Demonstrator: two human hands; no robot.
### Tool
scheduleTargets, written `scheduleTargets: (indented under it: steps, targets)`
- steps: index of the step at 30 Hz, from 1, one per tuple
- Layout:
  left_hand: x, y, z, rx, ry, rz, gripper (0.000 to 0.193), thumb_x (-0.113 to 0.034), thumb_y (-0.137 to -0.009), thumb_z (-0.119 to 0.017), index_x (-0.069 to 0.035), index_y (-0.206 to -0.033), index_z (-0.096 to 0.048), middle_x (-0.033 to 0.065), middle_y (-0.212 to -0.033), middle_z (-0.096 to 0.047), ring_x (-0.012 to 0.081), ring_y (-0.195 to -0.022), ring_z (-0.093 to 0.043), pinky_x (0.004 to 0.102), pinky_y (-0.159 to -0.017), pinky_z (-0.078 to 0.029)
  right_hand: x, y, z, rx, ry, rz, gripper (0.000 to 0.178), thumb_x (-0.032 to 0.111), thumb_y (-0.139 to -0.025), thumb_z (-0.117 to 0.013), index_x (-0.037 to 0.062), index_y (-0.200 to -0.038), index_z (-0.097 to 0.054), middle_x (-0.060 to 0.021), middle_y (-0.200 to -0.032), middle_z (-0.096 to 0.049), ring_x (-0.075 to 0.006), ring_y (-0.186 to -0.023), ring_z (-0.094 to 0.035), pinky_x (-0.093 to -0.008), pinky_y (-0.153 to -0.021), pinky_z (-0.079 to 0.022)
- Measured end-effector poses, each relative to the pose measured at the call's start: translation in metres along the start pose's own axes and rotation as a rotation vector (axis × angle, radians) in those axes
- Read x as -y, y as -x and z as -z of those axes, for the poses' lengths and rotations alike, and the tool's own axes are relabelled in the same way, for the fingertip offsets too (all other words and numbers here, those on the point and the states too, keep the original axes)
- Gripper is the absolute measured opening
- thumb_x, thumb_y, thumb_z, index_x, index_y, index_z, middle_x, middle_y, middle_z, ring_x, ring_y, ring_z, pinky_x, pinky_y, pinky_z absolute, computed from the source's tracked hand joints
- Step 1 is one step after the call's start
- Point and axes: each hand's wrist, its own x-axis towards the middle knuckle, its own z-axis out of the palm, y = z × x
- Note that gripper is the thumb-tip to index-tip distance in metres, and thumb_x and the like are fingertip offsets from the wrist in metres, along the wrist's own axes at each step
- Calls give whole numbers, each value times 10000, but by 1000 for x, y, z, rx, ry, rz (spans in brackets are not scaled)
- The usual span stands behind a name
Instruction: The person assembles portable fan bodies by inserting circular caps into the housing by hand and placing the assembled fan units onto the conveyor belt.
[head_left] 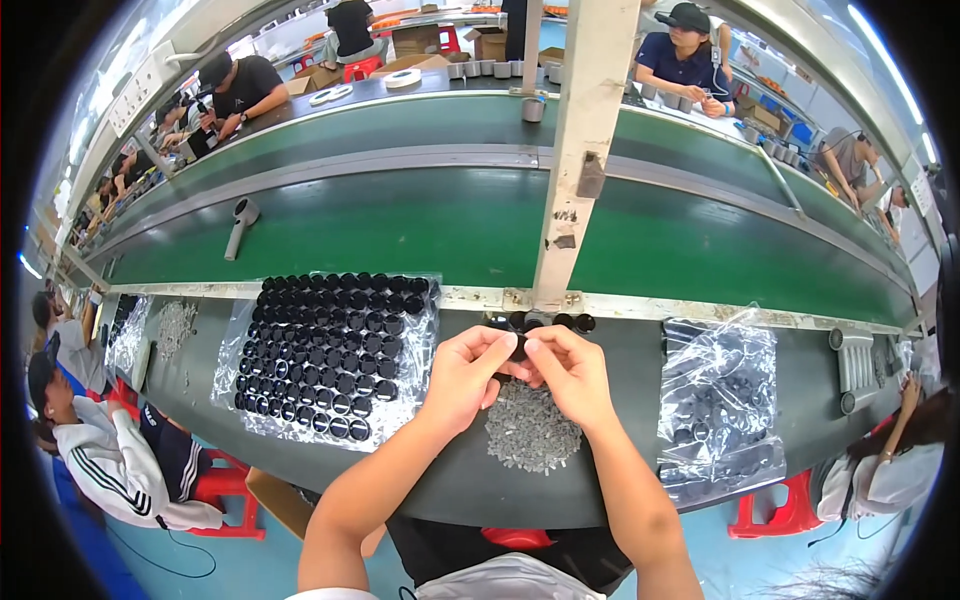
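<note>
Over the middle of the dark worktable, my left hand [468,376] and my right hand [572,372] meet, both closed on one small round black cap [518,349]. The thumbs press on it; the fingers partly cover it. Just beneath and in front of my hands lies a heap of small grey pieces [535,432]. Several black caps [585,323] stand right behind my fingertips. To the left, rows of round black caps [325,345] cover a clear plastic sheet [228,365]. On the right, clear plastic [722,440] lies over more dark parts.
A beige post [580,150] rises behind my hands at the table's far edge. Beyond runs a green conveyor belt [420,235] with a grey handled part [240,228] on it. Grey tubular parts [856,370] lie far right. Other people sit on both sides and across the belt.
</note>
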Motion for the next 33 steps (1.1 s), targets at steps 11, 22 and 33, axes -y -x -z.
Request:
scheduleTargets:
  steps: [11,22,33]
  targets:
    - [-4,20,7,-3,24,36,187,-191,-1046,-605,-11,-1011,-642,138,-882,-709,186,-739,-755,191,-349,-349,-2,7,-6,85,-106,-21,209,147,-1053,-576,-22,-1013,-693,-43,-795,-699,-76,-690,-644,-245,-620,-540]
    - [-8,30,9,168,61,-62,202,-160,-1044,-604,36,-1033,-648,177,-938,-734,203,-758,-759,198,-370,-411,14,17,-3,160,-96,161,180,88,-1042,-570,-39,-1025,-697,-90,-900,-731,-121,-752,-669,-279,-683,-550]
    - [-5,28,7,41,-63,-77,190,-133,-1023,-633,47,-1081,-646,148,-902,-730,179,-722,-750,201,-367,-411,1,12,-1,158,-64,87,143,17,-1011,-591,-35,-1091,-698,-86,-939,-738,-125,-830,-697,-279,-722,-576]
